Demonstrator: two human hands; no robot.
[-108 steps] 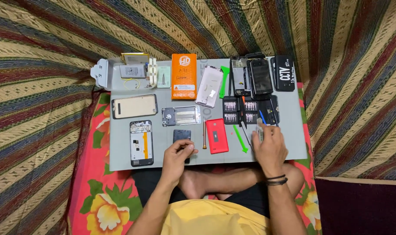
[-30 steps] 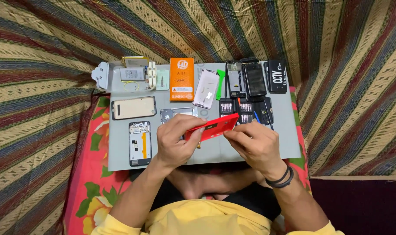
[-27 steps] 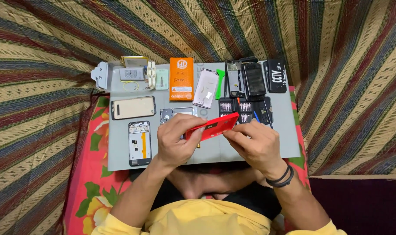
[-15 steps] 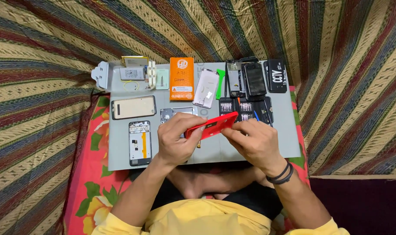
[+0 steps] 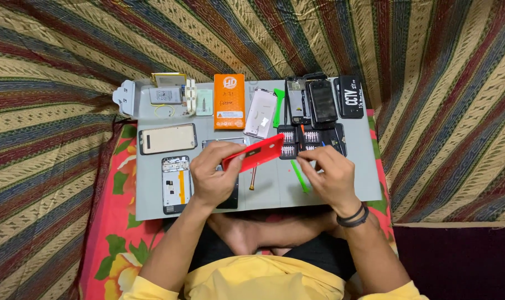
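My left hand [image 5: 210, 176] grips a red phone back cover [image 5: 255, 154] by its left end and holds it tilted above the grey work mat [image 5: 266, 195]. My right hand [image 5: 329, 176] is just right of the cover, apart from it, fingertips pinched together over the black screwdriver bit set [image 5: 313, 140]. Whether those fingers hold a small part is unclear. A green pry stick [image 5: 298, 176] lies on the mat under my right hand, and a thin brass-coloured screwdriver [image 5: 253, 179] lies between my hands.
On the mat are an opened phone showing its insides [image 5: 176, 183], a phone with a beige back [image 5: 167, 138], an orange box [image 5: 229, 101], a silver back cover [image 5: 260, 113], black phones [image 5: 313, 100] and a black box [image 5: 350, 97]. Striped cloth surrounds the mat.
My right hand has come off the red cover's right end and shifted slightly right toward the bit set. My left hand still holds the cover up, a little lower left.
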